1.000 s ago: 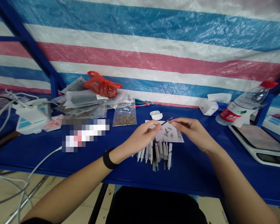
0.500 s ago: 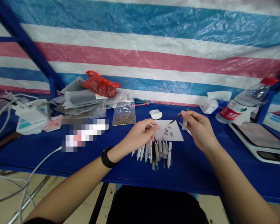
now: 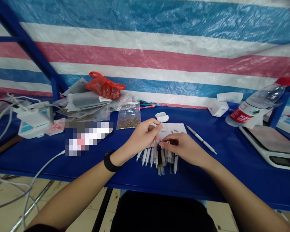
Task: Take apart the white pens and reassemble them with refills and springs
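This is a makeshift workshop, not a home: a blue steel-framed bench [image 3: 207, 180] stands against a striped plastic tarp [image 3: 145, 51] above a tiled floor [image 3: 222, 216], with a digital scale [image 3: 273, 145] right of the right grip [image 3: 183, 148] and a zip bag of brown granules [image 3: 128, 117] beyond the left grip [image 3: 142, 137].

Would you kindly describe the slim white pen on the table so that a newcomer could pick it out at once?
On the blue table, find the white paper sheet near the middle. Just right of it, above the right hand, the slim white pen lies alone, slanting down to the right, unlike the white tubes bunched together below the sheet.
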Available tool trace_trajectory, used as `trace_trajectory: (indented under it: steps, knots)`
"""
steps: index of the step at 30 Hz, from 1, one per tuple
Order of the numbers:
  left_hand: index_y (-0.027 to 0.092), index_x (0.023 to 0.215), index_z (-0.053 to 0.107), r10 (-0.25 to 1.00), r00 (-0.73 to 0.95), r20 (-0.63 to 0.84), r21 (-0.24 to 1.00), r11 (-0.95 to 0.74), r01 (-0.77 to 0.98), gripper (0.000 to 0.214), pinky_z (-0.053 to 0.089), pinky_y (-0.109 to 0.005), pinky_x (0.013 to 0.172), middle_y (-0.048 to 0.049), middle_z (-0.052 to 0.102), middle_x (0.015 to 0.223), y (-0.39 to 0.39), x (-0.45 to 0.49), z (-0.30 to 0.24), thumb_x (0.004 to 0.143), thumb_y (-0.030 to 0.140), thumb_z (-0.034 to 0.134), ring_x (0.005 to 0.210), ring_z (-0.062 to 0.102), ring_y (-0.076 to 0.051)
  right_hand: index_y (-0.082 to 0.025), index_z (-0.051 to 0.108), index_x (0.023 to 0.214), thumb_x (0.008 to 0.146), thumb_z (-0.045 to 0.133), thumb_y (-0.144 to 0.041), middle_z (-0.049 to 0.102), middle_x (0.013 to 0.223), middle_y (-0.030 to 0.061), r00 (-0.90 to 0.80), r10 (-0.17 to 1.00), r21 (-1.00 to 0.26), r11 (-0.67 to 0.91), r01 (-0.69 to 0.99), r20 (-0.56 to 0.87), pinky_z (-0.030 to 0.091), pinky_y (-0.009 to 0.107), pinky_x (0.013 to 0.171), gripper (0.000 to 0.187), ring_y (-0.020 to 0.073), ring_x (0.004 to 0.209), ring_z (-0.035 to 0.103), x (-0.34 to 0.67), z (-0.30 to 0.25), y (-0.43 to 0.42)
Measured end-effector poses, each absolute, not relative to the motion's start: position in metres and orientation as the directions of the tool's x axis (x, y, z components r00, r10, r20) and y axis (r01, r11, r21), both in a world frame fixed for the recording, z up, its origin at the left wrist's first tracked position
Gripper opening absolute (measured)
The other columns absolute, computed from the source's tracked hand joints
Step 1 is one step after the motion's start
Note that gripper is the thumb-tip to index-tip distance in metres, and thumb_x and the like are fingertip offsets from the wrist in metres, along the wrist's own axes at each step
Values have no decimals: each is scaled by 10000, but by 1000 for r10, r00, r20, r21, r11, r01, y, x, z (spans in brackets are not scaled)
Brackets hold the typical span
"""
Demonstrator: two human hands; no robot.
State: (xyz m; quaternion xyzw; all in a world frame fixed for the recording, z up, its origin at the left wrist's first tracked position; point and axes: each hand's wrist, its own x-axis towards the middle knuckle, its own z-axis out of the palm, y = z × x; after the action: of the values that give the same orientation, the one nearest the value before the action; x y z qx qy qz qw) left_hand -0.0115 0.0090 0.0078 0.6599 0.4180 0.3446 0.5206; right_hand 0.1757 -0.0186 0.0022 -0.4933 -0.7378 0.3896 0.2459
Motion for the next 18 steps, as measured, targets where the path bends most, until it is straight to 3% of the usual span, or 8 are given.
trace_trajectory:
  steps: [4, 8, 14, 18]
  knots:
    - [213, 948, 510, 916, 402, 24, 974, -112, 197, 134, 389, -194, 433, 63, 597, 554, 11, -13, 4, 977, 344, 516, 384, 489, -82, -209, 726, 900, 863, 656, -495, 510, 573, -40, -243, 966, -815, 209, 540, 87, 308, 278, 523, 297, 135, 527, 435, 186, 3, -14]
    - [231, 929, 448, 922, 384, 54, 949, -166, 267, 108, 384, -207, 461, 79, 595, 558, 11, -14, 3, 975, 321, 485, 382, 481, -87, -207, 630, 818, 799, 701, -598, 535, 591, -36, -132, 984, -853, 171, 493, 121, 327, 274, 532, 398, 136, 540, 454, 197, 1, -9]
    - [239, 906, 416, 907, 406, 108, 741, -346, 576, 73, 312, -240, 519, 95, 532, 510, 10, -18, 8, 942, 262, 476, 424, 490, -129, -216, 595, 771, 803, 699, -591, 550, 594, -35, -177, 980, -828, 173, 534, 90, 316, 272, 534, 391, 138, 541, 472, 191, -1, -13]
    - [243, 884, 407, 887, 456, 69, 702, -368, 610, 98, 282, -248, 525, 106, 476, 478, 11, -18, 6, 943, 279, 476, 409, 450, -135, -226, 582, 754, 799, 695, -596, 486, 537, -63, -205, 978, -798, 163, 580, 51, 269, 268, 501, 390, 128, 494, 426, 180, 0, -18]
